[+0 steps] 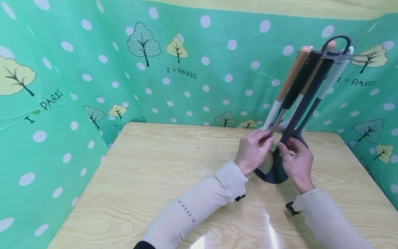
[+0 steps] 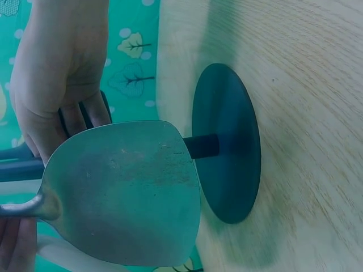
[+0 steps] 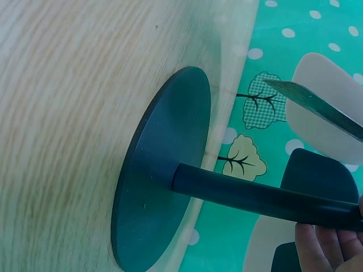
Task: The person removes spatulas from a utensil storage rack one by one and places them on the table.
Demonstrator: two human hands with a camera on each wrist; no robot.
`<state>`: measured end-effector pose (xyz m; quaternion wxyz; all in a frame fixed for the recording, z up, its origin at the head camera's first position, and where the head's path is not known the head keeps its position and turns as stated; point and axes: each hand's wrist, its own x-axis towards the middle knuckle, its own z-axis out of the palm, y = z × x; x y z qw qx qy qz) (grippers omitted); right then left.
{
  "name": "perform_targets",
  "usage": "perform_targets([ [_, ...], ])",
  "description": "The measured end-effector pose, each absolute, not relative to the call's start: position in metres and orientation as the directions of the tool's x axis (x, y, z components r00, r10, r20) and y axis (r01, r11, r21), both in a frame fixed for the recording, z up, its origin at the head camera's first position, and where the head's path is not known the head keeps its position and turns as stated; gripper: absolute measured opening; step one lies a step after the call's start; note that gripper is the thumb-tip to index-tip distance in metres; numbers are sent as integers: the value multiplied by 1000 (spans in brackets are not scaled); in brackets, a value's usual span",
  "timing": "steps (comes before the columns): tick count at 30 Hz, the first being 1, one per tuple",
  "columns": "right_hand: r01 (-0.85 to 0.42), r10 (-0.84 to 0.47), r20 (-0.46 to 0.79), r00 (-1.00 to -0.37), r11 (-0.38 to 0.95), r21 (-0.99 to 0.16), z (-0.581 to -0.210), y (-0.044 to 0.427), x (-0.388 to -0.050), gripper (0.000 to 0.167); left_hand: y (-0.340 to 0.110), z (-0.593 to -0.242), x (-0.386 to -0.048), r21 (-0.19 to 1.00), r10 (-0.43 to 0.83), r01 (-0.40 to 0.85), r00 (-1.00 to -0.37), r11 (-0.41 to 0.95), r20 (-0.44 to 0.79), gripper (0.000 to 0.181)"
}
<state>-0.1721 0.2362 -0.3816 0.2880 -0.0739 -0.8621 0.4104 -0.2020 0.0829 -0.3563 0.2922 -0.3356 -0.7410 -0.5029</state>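
Note:
A dark utensil stand (image 1: 308, 100) with a round base (image 3: 161, 164) and a loop on top stands at the table's right side, ringed by hanging utensils. My left hand (image 1: 253, 150) pinches the thin shaft of a metal turner, whose flat blade (image 2: 122, 192) points down in front of the stand's pole (image 3: 244, 195). Its black handle (image 1: 300, 81) reaches up to the top hooks; whether it hangs on one I cannot tell. My right hand (image 1: 296, 160) holds the pole low down, its fingers (image 3: 317, 246) around the far side.
Wood-handled white utensils (image 1: 293, 74) and a white-handled one with a dark head (image 1: 334, 77) hang around the pole. Bare hooks (image 1: 363, 58) stick out at the right. The wooden table (image 1: 161, 166) meets a green patterned curtain (image 1: 186, 103) behind and at both sides.

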Motion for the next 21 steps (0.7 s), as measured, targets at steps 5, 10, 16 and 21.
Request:
perform_targets([
  [5, -114, 362, 434, -825, 645, -756, -381, 234, -172, 26, 82, -357, -203, 552, 194, 790, -605, 266, 772, 14],
  [10, -118, 363, 438, -822, 643, -756, -380, 232, -172, 25, 79, -358, -202, 557, 187, 789, -606, 259, 773, 15],
  [16, -137, 364, 460, -810, 646, -751, -381, 229, -171, 23, 76, -357, -200, 570, 196, 788, -612, 231, 766, 17],
  [21, -137, 367, 464, -806, 647, -750, -382, 227, -171, 23, 74, -357, -199, 576, 192, 789, -612, 214, 767, 18],
])
